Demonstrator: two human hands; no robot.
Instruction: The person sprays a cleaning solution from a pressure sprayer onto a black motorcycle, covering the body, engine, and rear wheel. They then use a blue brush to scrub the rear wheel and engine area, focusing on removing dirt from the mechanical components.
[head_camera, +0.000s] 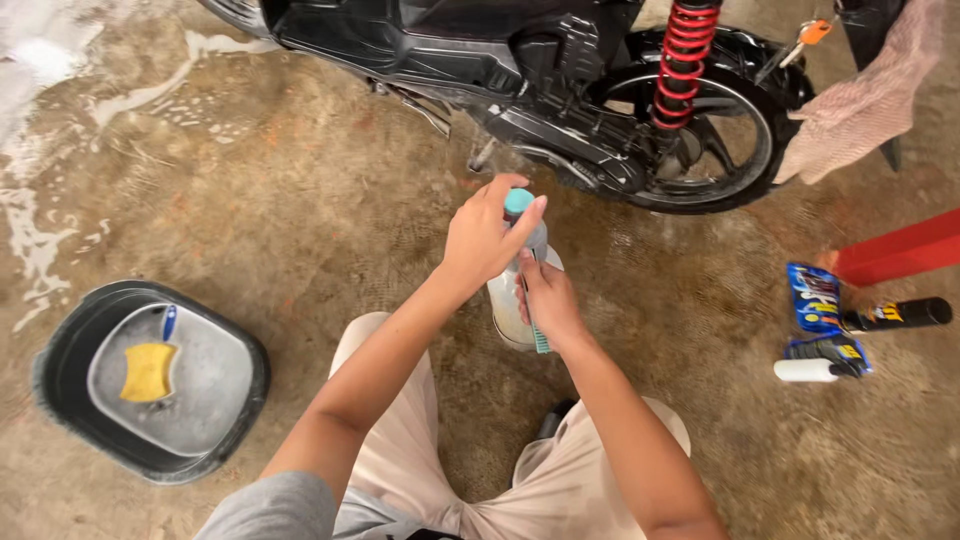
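Both hands were on the bottle, over wet concrete.

My left hand (487, 235) was clenched around the teal cap (517, 201) at the top of the pale bottle (512, 300), while my right hand (548, 300) grasped its body together with a small teal brush (540, 338) pinned against the side. The bottle hung in the air just above my knees, near the motorcycle's rear wheel (700, 130). I judged the risks plain: the floor (300, 200) was wet and soapy, and if my hands were too, the bottle could have slipped and spilled. Holding the brush in the same grip left my hold on the bottle weaker. The bucket (60, 370) with the yellow sponge (148, 372) sat well apart, to my left.
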